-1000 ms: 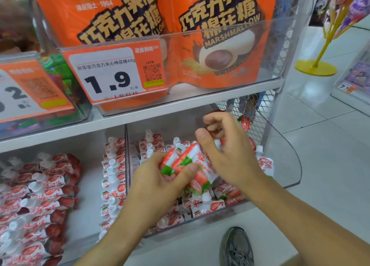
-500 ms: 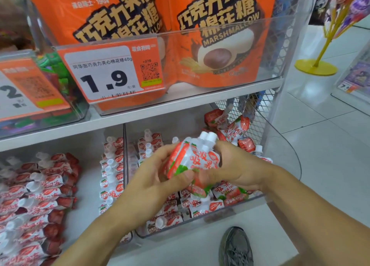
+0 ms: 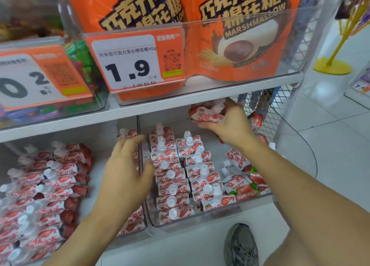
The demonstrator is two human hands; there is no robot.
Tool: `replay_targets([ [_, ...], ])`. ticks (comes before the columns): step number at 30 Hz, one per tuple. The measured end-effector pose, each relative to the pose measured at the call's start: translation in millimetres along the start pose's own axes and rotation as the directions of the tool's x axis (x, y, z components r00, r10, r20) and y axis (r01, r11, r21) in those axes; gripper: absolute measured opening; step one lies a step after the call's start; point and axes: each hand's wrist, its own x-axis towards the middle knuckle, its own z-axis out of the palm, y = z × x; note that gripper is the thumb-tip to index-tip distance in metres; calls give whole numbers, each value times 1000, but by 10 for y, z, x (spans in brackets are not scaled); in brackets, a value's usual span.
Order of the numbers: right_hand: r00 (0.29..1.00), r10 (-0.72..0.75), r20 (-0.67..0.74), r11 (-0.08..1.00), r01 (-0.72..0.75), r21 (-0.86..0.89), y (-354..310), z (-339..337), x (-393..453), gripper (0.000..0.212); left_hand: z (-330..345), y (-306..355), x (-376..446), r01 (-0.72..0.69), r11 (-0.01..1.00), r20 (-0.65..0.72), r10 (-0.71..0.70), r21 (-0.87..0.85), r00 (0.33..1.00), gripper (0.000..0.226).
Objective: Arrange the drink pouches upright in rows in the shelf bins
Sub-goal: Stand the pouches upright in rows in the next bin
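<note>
R hand (image 3: 230,125) is at the far right of the right-hand clear bin (image 3: 220,212) on the lower shelf, fingers curled around a bunch of strawberry drink pouches (image 3: 206,115), gripping them just under the upper shelf edge (image 3: 160,105). Exact no. of pouches in the grip can't be told; they're bunched and partly hidden by the fingers.

L hand (image 3: 128,171) is nearer and further left, over the divider (image 3: 138,145) btwn the two lower bins. Fingers spread and slightly blurred, palm down, holding nothing. Fingertips reach toward a pouch at the far end of the left bin's right-hand row; contact can't be told. Thumb sits just beside the leftmost row in the right bin.

Right bin: two tidy rows of pouches (image 3: 172,177), white caps up, running near to far on its left side. On its right side, loose pouches (image 3: 238,161) lie tilted or flat, not in rows. A few more sit near the mesh side panel (image 3: 280,105), behind the R hand.

Left bin: lots of pouches (image 3: 50,181) lying over on their sides, caps pointing left.

Upper shelf: clear bin w/ orange marshmallow bags (image 3: 240,35), price tag (image 3: 136,61) reading 1.9. Left of it, another tag (image 3: 40,77), blurred.

Near bottom: a grey shoe (image 3: 240,245) on the floor. Far right: a yellow stand (image 3: 332,65).
</note>
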Motion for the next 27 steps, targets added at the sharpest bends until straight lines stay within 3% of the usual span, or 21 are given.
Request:
replay_targets([
  [2,993,-57,105,996,63,-63,43,187,149,63,-12,-15,6,42,994,-33,-46,-97,998,50],
  [4,946,9,324,984,49,-169,-22,251,216,58,-7,-30,-5,55,984,-49,-64,-168,997,45],
  [6,823,172,542,950,7,-312,-1,239,241,52,8,-39,-20,38,981,-59,-50,-190,997,40],
  [8,735,290,613,945,-119,-305,84,170,267,47,28,-56,-20,26,982,-58,-37,-188,998,40],
  [10,729,353,587,931,-211,-299,141,154,291,45,46,-63,-15,18,986,-57,-28,-166,998,41],
  [13,813,300,500,925,-120,-360,176,265,378,30,60,-62,-3,4,989,-51,-11,-149,999,39],
  [17,790,375,485,912,-408,-40,115,327,374,35,70,-74,5,-26,991,-41,21,-131,999,34],
  [22,881,266,392,954,-181,-241,195,442,278,55,82,-64,0,-30,991,-52,23,-130,998,30],
  [27,845,305,440,950,-301,-82,160,353,287,47,65,-78,-5,-27,991,-29,24,-133,999,32],
])
